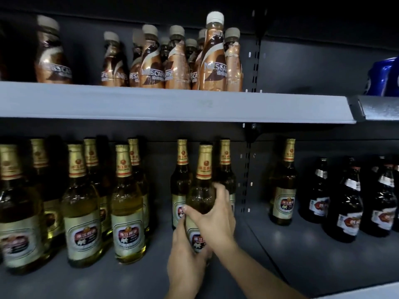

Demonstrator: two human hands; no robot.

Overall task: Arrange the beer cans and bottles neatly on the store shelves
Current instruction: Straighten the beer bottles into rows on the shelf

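Both hands grip one upright beer bottle (pixel 201 190) on the lower shelf (pixel 302 255): left hand (pixel 186 253) around its label, right hand (pixel 213 214) around its shoulder. Two bottles (pixel 224 169) stand just behind at 12 o'clock; a front row (pixel 127 208) stands at 9 o'clock.

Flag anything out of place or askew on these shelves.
One gold-foil beer bottle stands alone in the right bay beside the dark bottles, apart from its matching group. One coffee bottle sits higher than its neighbours.

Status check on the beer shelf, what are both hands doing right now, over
Left hand grips beer bottle low, right hand grips its shoulder. Bottle upright on lower shelf. Two gold-neck bottles right behind.
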